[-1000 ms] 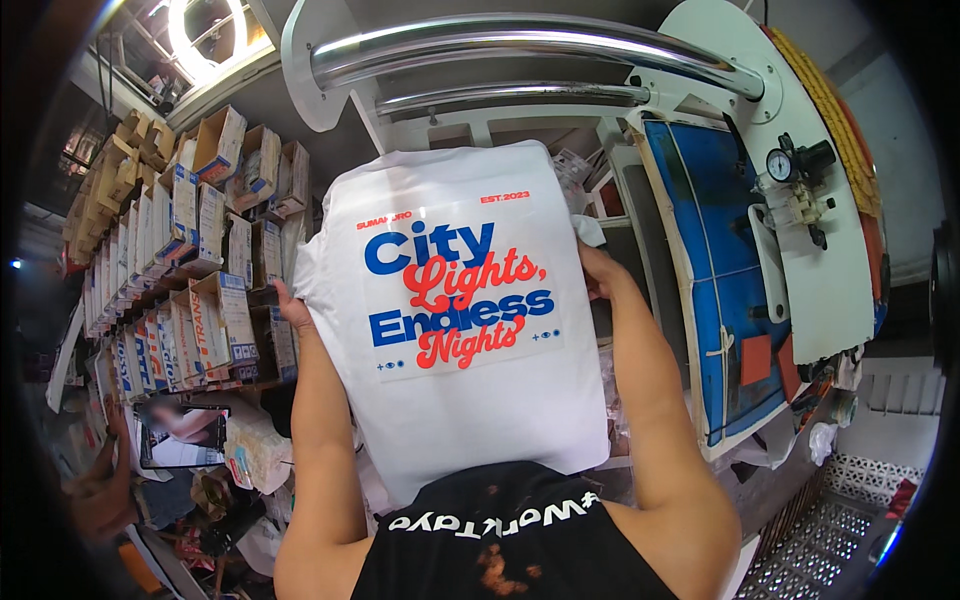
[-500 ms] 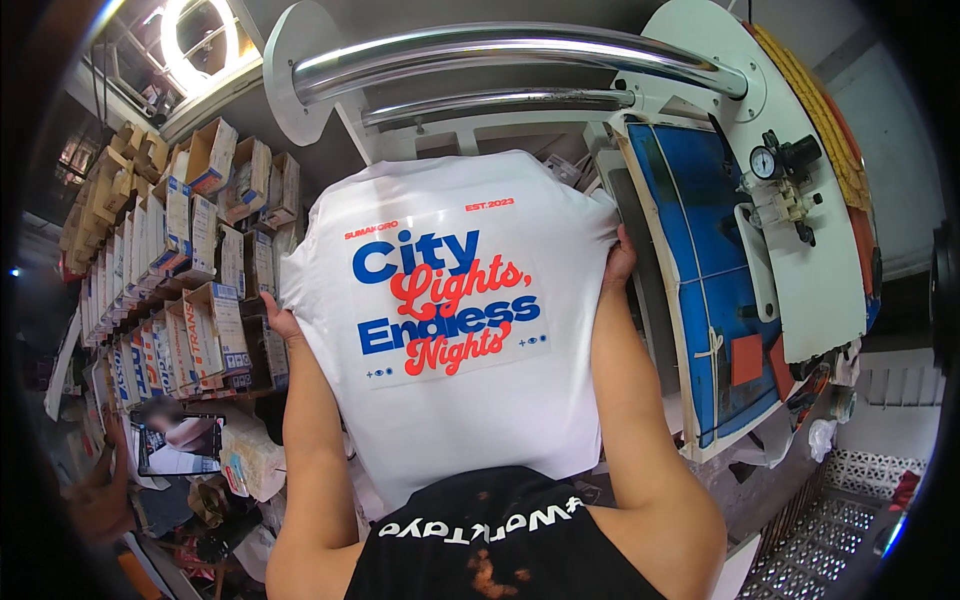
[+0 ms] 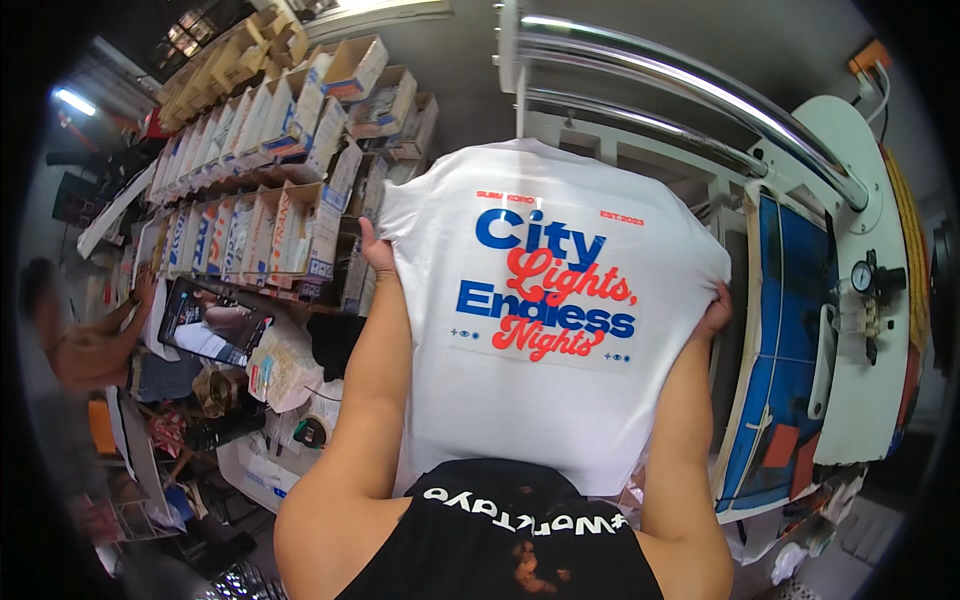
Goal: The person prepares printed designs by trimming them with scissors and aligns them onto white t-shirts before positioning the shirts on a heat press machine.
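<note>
My right hand [image 3: 715, 308] grips the white T-shirt [image 3: 530, 400] at its 3 o'clock; left hand [image 3: 378, 252] at 10, fingers hidden, can't tell grip. Shirt's at my 12: tension evenly, no creases across print [image 3: 550, 278].

Left hand [image 3: 379, 254] partly hidden behind white T-shirt [image 3: 530, 410], black top [image 3: 460, 550] cut off below, co-worker's head [image 3: 38, 300] blurred
</note>
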Demonstrator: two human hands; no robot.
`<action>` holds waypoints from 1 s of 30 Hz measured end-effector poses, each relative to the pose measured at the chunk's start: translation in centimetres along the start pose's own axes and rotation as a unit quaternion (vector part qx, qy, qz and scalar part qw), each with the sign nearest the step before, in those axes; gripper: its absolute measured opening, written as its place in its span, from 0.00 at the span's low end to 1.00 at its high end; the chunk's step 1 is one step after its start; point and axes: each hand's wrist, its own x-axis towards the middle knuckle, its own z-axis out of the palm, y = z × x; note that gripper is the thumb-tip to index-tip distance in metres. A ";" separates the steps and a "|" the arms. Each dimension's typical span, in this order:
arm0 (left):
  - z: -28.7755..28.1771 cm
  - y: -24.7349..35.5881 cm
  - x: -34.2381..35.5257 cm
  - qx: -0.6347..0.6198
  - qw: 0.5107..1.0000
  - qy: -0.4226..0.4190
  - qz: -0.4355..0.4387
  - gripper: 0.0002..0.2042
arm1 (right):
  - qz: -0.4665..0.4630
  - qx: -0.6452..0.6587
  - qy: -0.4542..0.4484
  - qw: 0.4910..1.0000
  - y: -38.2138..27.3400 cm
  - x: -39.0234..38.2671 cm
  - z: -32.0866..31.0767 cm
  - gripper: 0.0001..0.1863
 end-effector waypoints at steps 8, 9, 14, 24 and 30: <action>-0.6 0.7 0.4 0.034 0.998 0.043 0.027 0.38 | -0.014 -0.023 0.059 0.998 -0.3 0.3 -0.4 0.29; -0.5 0.7 0.7 0.041 0.997 0.047 0.035 0.38 | -0.007 -0.028 0.048 0.998 -0.3 0.2 -0.3 0.29; 0.0 -0.4 1.6 0.037 0.999 0.027 0.001 0.30 | -0.186 -0.245 0.172 0.936 -1.7 1.6 -4.2 0.22; 0.4 6.0 -6.8 0.355 0.867 -0.015 -0.350 0.22 | 0.190 -0.442 0.098 0.871 0.7 -7.5 0.0 0.22; -0.2 7.8 -8.8 0.359 0.927 -0.010 -0.110 0.20 | -0.110 -0.410 0.141 0.894 0.0 -11.5 -3.1 0.19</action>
